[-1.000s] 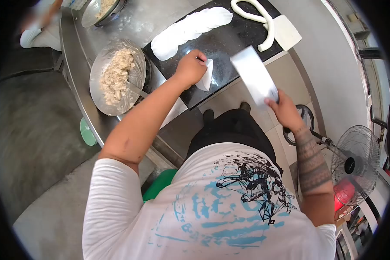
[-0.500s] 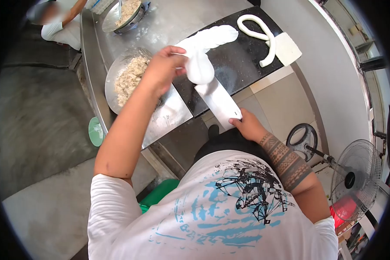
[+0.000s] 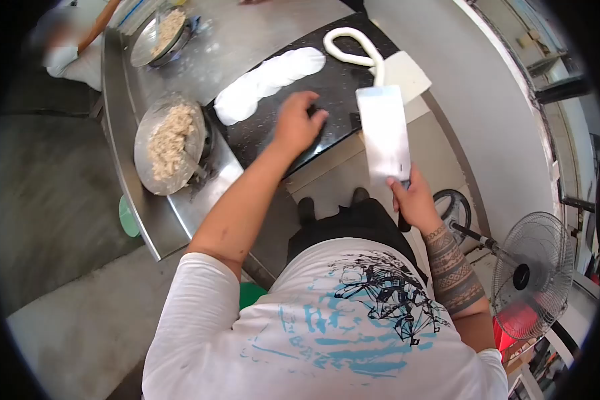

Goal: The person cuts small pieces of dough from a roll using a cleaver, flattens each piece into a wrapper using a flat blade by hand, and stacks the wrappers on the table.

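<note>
My right hand (image 3: 417, 202) is closed around the dark handle of a wide-bladed cleaver (image 3: 384, 130), its blade raised over the near right edge of the black board (image 3: 337, 100). With thumb and fingers apart, my left hand (image 3: 299, 123) hovers above the board and holds nothing. Beyond it lies a row of thin, round, overlapping dough wrappers (image 3: 270, 81). A looped dough rope (image 3: 345, 33) rests at the board's far right, its lower end hidden behind the blade. Under that end is a white square cloth or sheet (image 3: 410, 75).
A metal bowl (image 3: 147, 163) of pale minced filling stands left of the board on the steel table (image 3: 217, 30). Farther back is a second filling bowl (image 3: 143, 50), near another person (image 3: 80, 63). A standing fan (image 3: 533, 273) is at my right, by the wall.
My left hand has laid its dough wrapper at the near end of the row and let go, moving right. The cleaver has swung up and right in my right hand.
</note>
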